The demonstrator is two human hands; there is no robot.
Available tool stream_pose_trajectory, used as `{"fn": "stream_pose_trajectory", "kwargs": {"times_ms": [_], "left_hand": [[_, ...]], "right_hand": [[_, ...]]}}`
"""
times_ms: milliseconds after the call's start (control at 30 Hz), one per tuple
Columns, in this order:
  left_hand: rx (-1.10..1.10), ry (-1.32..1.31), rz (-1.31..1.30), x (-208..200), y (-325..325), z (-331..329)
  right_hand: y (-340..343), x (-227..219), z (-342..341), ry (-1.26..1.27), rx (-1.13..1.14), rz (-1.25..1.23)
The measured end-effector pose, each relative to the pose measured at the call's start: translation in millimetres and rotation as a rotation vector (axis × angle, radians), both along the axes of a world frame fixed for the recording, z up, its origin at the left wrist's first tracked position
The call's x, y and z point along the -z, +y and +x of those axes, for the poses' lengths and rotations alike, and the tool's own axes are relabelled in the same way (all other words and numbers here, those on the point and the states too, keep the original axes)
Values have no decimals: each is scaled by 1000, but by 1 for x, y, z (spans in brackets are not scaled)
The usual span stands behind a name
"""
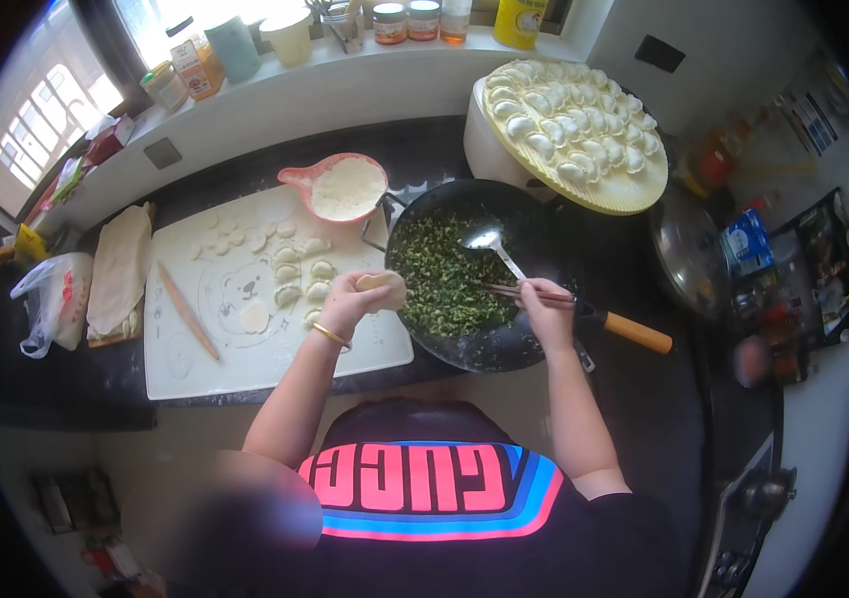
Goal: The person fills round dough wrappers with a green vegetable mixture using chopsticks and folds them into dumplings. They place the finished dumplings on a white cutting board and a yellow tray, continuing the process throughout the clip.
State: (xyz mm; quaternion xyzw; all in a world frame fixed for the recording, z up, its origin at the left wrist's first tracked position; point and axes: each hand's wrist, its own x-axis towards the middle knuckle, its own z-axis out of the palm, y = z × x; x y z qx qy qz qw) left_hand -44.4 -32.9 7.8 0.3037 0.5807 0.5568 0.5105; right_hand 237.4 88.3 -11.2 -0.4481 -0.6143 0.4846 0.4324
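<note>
- Head view, and here's the wrapper [388,291] at mid-frame, gripped by the left hand [354,300]; whether filling sits in it, one can't tell.
- The right hand [548,304], right of centre, closes on one pair of chopsticks [500,291], tips over the filling [449,269].
- Done: dozens of dumplings [564,125] crowd the round tray [634,204], upper right, too packed to count!
- Also shaped: about seven folded dumplings [288,296] on the one white mat [345,354], left of centre.
- Left, by the look of it: one flat round [254,318], several small dough pieces [228,236], plenty of filling.
- One wok [484,354], one spoon [485,239] inside, one rolling pin [187,311] at left.
</note>
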Motion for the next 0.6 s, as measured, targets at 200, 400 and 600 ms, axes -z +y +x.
{"fn": "stream_pose_trajectory", "kwargs": {"times_ms": [200,400,600], "left_hand": [[17,682,84,-15,1,-9],[-88,501,36,-15,8,-16],[45,-293,52,-12,2,-22]], "right_hand": [[-22,-14,22,50,142,-193],[-38,20,-10,272,193,-411],[-33,32,-30,400,210,-568]]}}
